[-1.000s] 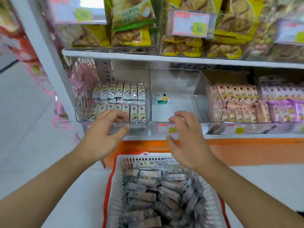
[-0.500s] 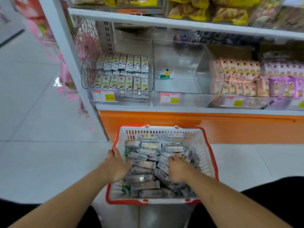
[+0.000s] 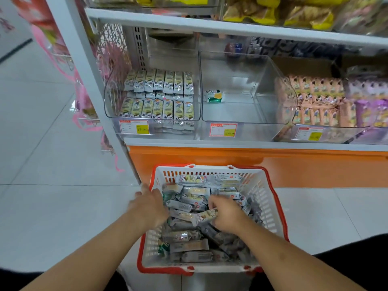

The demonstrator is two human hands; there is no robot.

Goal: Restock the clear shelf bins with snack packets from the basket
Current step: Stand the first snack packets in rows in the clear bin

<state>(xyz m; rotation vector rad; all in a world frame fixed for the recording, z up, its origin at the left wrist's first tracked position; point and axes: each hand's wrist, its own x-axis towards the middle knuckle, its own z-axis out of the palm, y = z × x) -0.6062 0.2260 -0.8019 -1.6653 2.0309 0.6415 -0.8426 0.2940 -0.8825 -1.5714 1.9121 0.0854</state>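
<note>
Now the right hand [image 3: 227,215] pinches one packet [image 3: 206,215] over the basket [image 3: 270,198]; the left hand [image 3: 150,206], fingers loosely spread, rests on packets beside it, bins [image 3: 247,89] well beyond

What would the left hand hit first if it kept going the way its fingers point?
Probably the basket's far-left rim; the left hand points up along that edge. Depth is unclear, so it might pass over it.

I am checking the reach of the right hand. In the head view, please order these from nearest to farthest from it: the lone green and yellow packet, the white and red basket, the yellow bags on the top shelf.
1. White and red plastic basket, around the right hand.
2. Lone green and yellow packet, in the middle clear bin.
3. Yellow bags, on the top shelf.
</note>
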